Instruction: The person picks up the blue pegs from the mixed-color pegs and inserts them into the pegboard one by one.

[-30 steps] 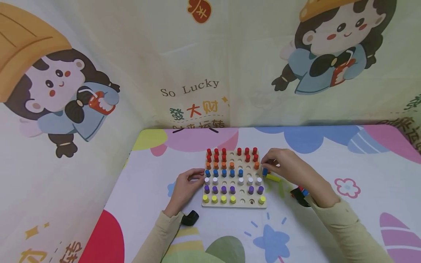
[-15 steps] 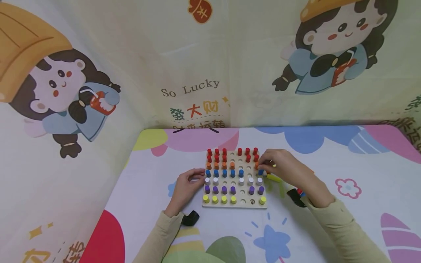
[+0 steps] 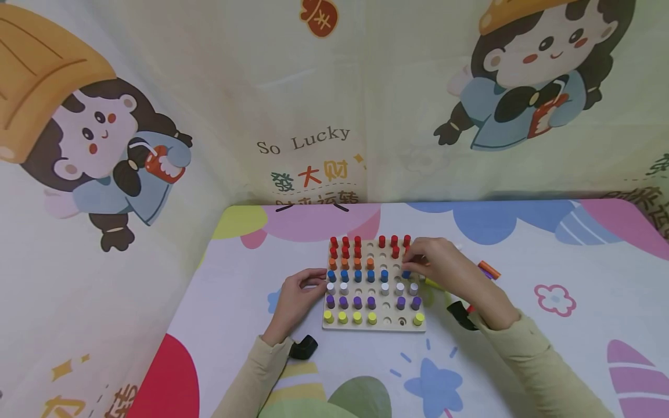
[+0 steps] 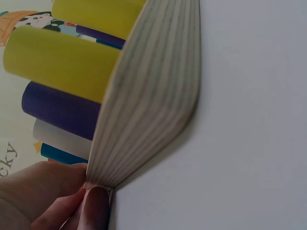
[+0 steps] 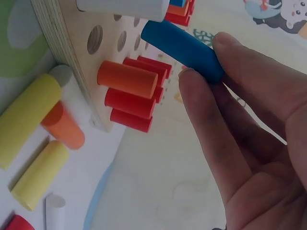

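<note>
Blue peg (image 5: 182, 50) sits pinched between my right hand's (image 3: 444, 268) thumb and fingertips (image 5: 201, 103), the digits curled onto it while the rest of the hand stays loose. On the right wrist view the peg lies tilted over the wooden pegboard (image 3: 373, 325), its free end close to the open holes (image 5: 95, 39) of the upper right part of the board; I cannot tell whether it touches the wood. Just beside it stand an orange peg (image 5: 127, 78) and red pegs (image 5: 132, 104), already seated in the board.

My left hand (image 3: 295, 296) grips the board's left edge, thumb and a finger (image 4: 96, 206) closed on the plywood rim (image 4: 144, 105). On the left wrist view that edge fills most of the picture, with yellow pegs (image 4: 60, 60), a purple peg (image 4: 60, 109) and a white peg (image 4: 60, 138) rising from it.

From the head view the board shows rows of red, orange, blue, white, purple and yellow, several holes open. Loose pegs lie on the printed tablecloth (image 3: 522, 249) right of the board: two yellow ones (image 5: 29, 120) and an orange one (image 5: 64, 127).
</note>
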`<state>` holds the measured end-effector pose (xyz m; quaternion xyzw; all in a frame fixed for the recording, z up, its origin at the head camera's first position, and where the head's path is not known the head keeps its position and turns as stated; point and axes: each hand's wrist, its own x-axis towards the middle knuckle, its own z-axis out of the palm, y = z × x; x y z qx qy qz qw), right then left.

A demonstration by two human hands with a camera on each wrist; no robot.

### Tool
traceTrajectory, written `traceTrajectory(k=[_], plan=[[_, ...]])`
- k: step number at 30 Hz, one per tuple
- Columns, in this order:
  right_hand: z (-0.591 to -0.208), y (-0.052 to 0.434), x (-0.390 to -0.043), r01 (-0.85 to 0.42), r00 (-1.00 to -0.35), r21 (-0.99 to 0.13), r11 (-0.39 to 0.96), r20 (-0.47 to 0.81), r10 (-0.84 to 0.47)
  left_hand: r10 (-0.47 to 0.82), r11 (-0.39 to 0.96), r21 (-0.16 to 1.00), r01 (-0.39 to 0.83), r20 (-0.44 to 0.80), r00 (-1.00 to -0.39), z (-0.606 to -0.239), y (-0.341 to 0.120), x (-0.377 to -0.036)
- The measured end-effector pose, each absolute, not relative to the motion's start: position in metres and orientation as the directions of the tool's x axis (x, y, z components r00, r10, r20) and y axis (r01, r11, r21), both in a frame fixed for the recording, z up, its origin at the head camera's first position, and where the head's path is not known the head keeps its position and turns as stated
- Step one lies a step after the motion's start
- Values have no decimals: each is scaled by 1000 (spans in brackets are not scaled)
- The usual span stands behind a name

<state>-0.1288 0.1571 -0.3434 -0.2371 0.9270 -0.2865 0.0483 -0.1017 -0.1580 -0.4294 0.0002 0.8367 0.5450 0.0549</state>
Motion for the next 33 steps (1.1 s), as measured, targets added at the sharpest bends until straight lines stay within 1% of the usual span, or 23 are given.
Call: traceTrajectory(k=[7, 13, 18, 23, 33], plan=[[-346, 150, -130, -421, -874, -540, 729, 27, -485, 61, 399, 915, -58, -90, -994, -431, -159, -102], [-350, 145, -132, -466, -854, -507, 725, 43, -519, 64, 405, 912, -62, -96, -993, -431, -159, -102], [-352, 141, -133, -481, -846, -496, 723, 48, -531, 61, 403, 912, -73, -106, -992, -432, -160, -103], [-355, 140, -134, -497, -840, -482, 722, 60, -539, 68, 396, 916, -59, -93, -993, -430, -159, -102], [-357, 139, -136, -473, -847, -493, 730, 27, -531, 70, 386, 922, -37, -69, -995, -433, -160, -103]])
